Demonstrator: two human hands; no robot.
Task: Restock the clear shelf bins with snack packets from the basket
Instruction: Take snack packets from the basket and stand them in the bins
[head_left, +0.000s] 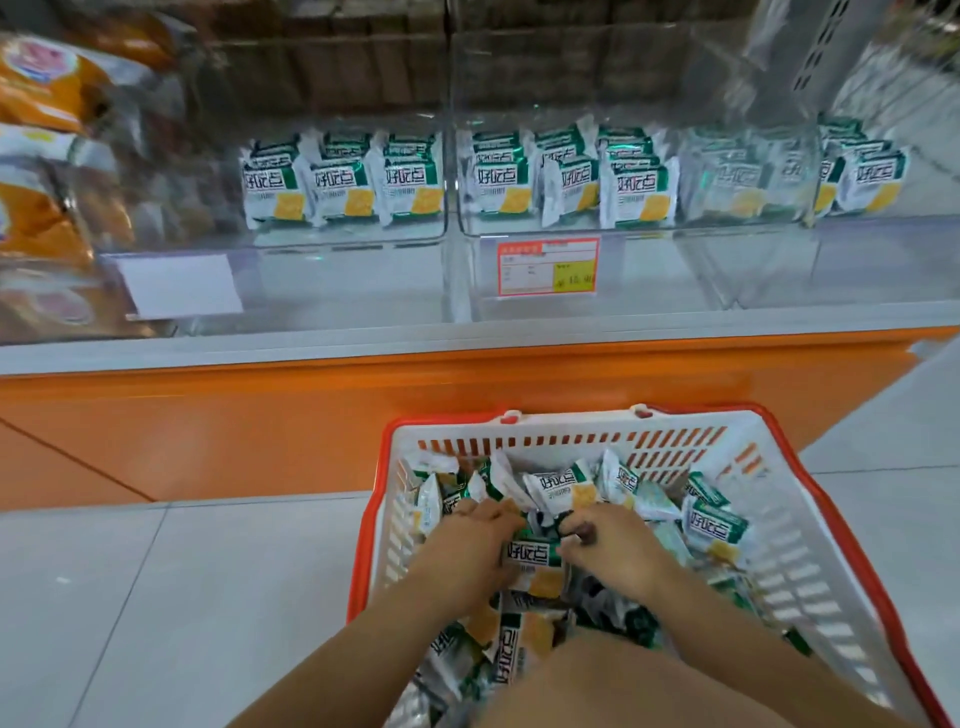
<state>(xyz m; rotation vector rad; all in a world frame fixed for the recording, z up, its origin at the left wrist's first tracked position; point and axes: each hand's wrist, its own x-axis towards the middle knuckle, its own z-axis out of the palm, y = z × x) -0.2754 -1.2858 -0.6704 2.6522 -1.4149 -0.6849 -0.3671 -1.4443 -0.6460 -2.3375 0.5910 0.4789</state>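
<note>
White-and-green foil snack packet (532, 555), printed 好吃点, lies in the white plastic basket (571, 441); your left hand (475, 543) and right hand (615, 553) pinch its sides, fingers curled.

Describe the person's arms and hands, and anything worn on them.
The left hand and right hand are ungloved, with no ring, watch or bracelet visible. The arms behind them are bare all the way to the bottom edge of the picture, with no sleeve or cuff in view. The picture is too blurred to show finer details such as the nails.
</note>
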